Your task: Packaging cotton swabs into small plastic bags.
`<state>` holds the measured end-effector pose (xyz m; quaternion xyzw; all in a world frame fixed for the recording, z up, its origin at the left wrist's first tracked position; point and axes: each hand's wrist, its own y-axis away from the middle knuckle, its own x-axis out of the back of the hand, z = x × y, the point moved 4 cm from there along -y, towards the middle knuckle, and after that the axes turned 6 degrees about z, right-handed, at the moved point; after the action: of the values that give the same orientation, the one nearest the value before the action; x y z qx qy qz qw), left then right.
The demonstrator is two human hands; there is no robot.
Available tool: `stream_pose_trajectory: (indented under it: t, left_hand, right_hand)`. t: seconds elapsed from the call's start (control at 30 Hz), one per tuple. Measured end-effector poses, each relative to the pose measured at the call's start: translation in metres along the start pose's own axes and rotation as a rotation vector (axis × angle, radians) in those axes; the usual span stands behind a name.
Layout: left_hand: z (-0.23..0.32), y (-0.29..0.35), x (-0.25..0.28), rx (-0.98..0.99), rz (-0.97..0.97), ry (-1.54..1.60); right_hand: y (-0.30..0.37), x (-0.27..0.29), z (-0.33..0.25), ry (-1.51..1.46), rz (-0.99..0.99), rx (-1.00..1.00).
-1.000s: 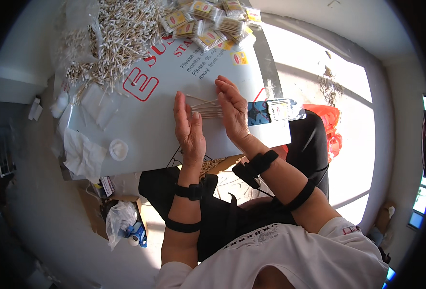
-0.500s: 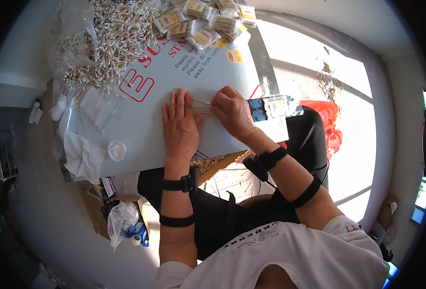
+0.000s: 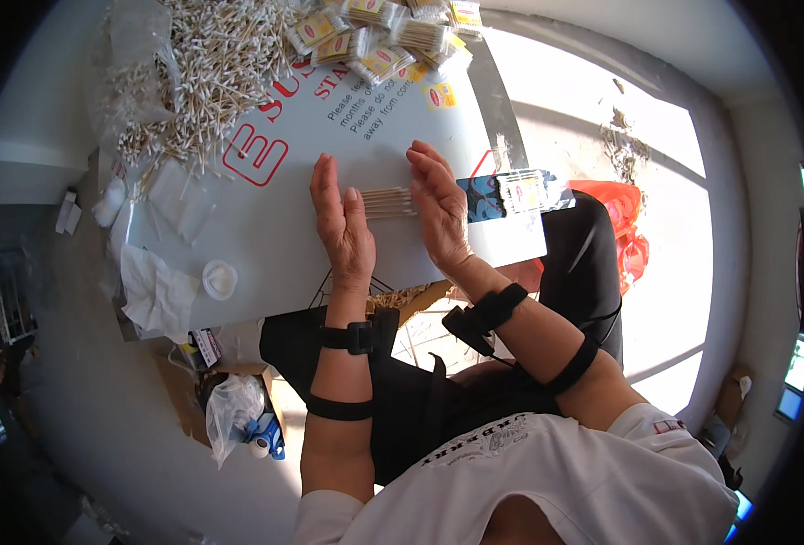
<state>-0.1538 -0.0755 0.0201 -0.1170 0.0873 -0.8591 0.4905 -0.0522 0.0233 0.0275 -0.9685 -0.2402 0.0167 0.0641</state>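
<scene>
A small row of cotton swabs [image 3: 389, 203] lies sideways on the grey printed board, between my two hands. At its left end my left hand [image 3: 341, 222] stands on edge, fingers stretched and held up. My right hand [image 3: 442, 209] stands likewise at the right end, its palm facing the left one. The swab tips reach up to both palms; whether they touch is hard to tell. Just right of my right hand, a blue patterned packet [image 3: 486, 198] lies with a clear pack of swabs [image 3: 522, 193] on it, near the board's right edge.
A big heap of loose swabs [image 3: 216, 82] covers the board's far left. Filled swab packs [image 3: 384, 64] are piled at the far middle. White tissue [image 3: 158, 292] and a small round white dish [image 3: 219, 280] lie near left. Below stands a cardboard box [image 3: 184, 400] with plastic bags.
My left hand has turned from palm-down flat to standing on edge. The right hand has gone from pinching over the swabs to fingers stretched at their right end, baring the row.
</scene>
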Motion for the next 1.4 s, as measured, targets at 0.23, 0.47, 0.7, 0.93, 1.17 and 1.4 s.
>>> stream_pose_trajectory:
  t: [0.23, 0.47, 0.7, 0.93, 1.17, 1.4]
  left_hand:
    - [0.001, 0.009, 0.0, 0.182, 0.056, 0.375]
    - [0.028, 0.02, 0.004, -0.256, -0.477, -0.852]
    - [0.02, 0.026, -0.001, -0.253, -0.481, -0.967]
    - [0.021, 0.026, 0.0, -0.249, -0.477, -0.966]
    - [0.02, 0.026, 0.0, -0.238, -0.466, -0.925]
    - [0.02, 0.025, -0.001, -0.239, -0.466, -0.925]
  right_hand:
    - [-0.002, 0.002, 0.01, -0.194, -0.01, -0.05]
    - [0.0, 0.03, -0.004, 0.382, -0.116, 0.141]
    - [0.006, 0.021, -0.01, 0.603, -0.163, 0.426]
    - [0.006, 0.023, -0.008, 0.551, -0.146, 0.336]
    - [0.0, 0.019, -0.009, 0.614, -0.137, 0.325]
    - [0.001, 0.019, -0.007, 0.656, -0.153, 0.331]
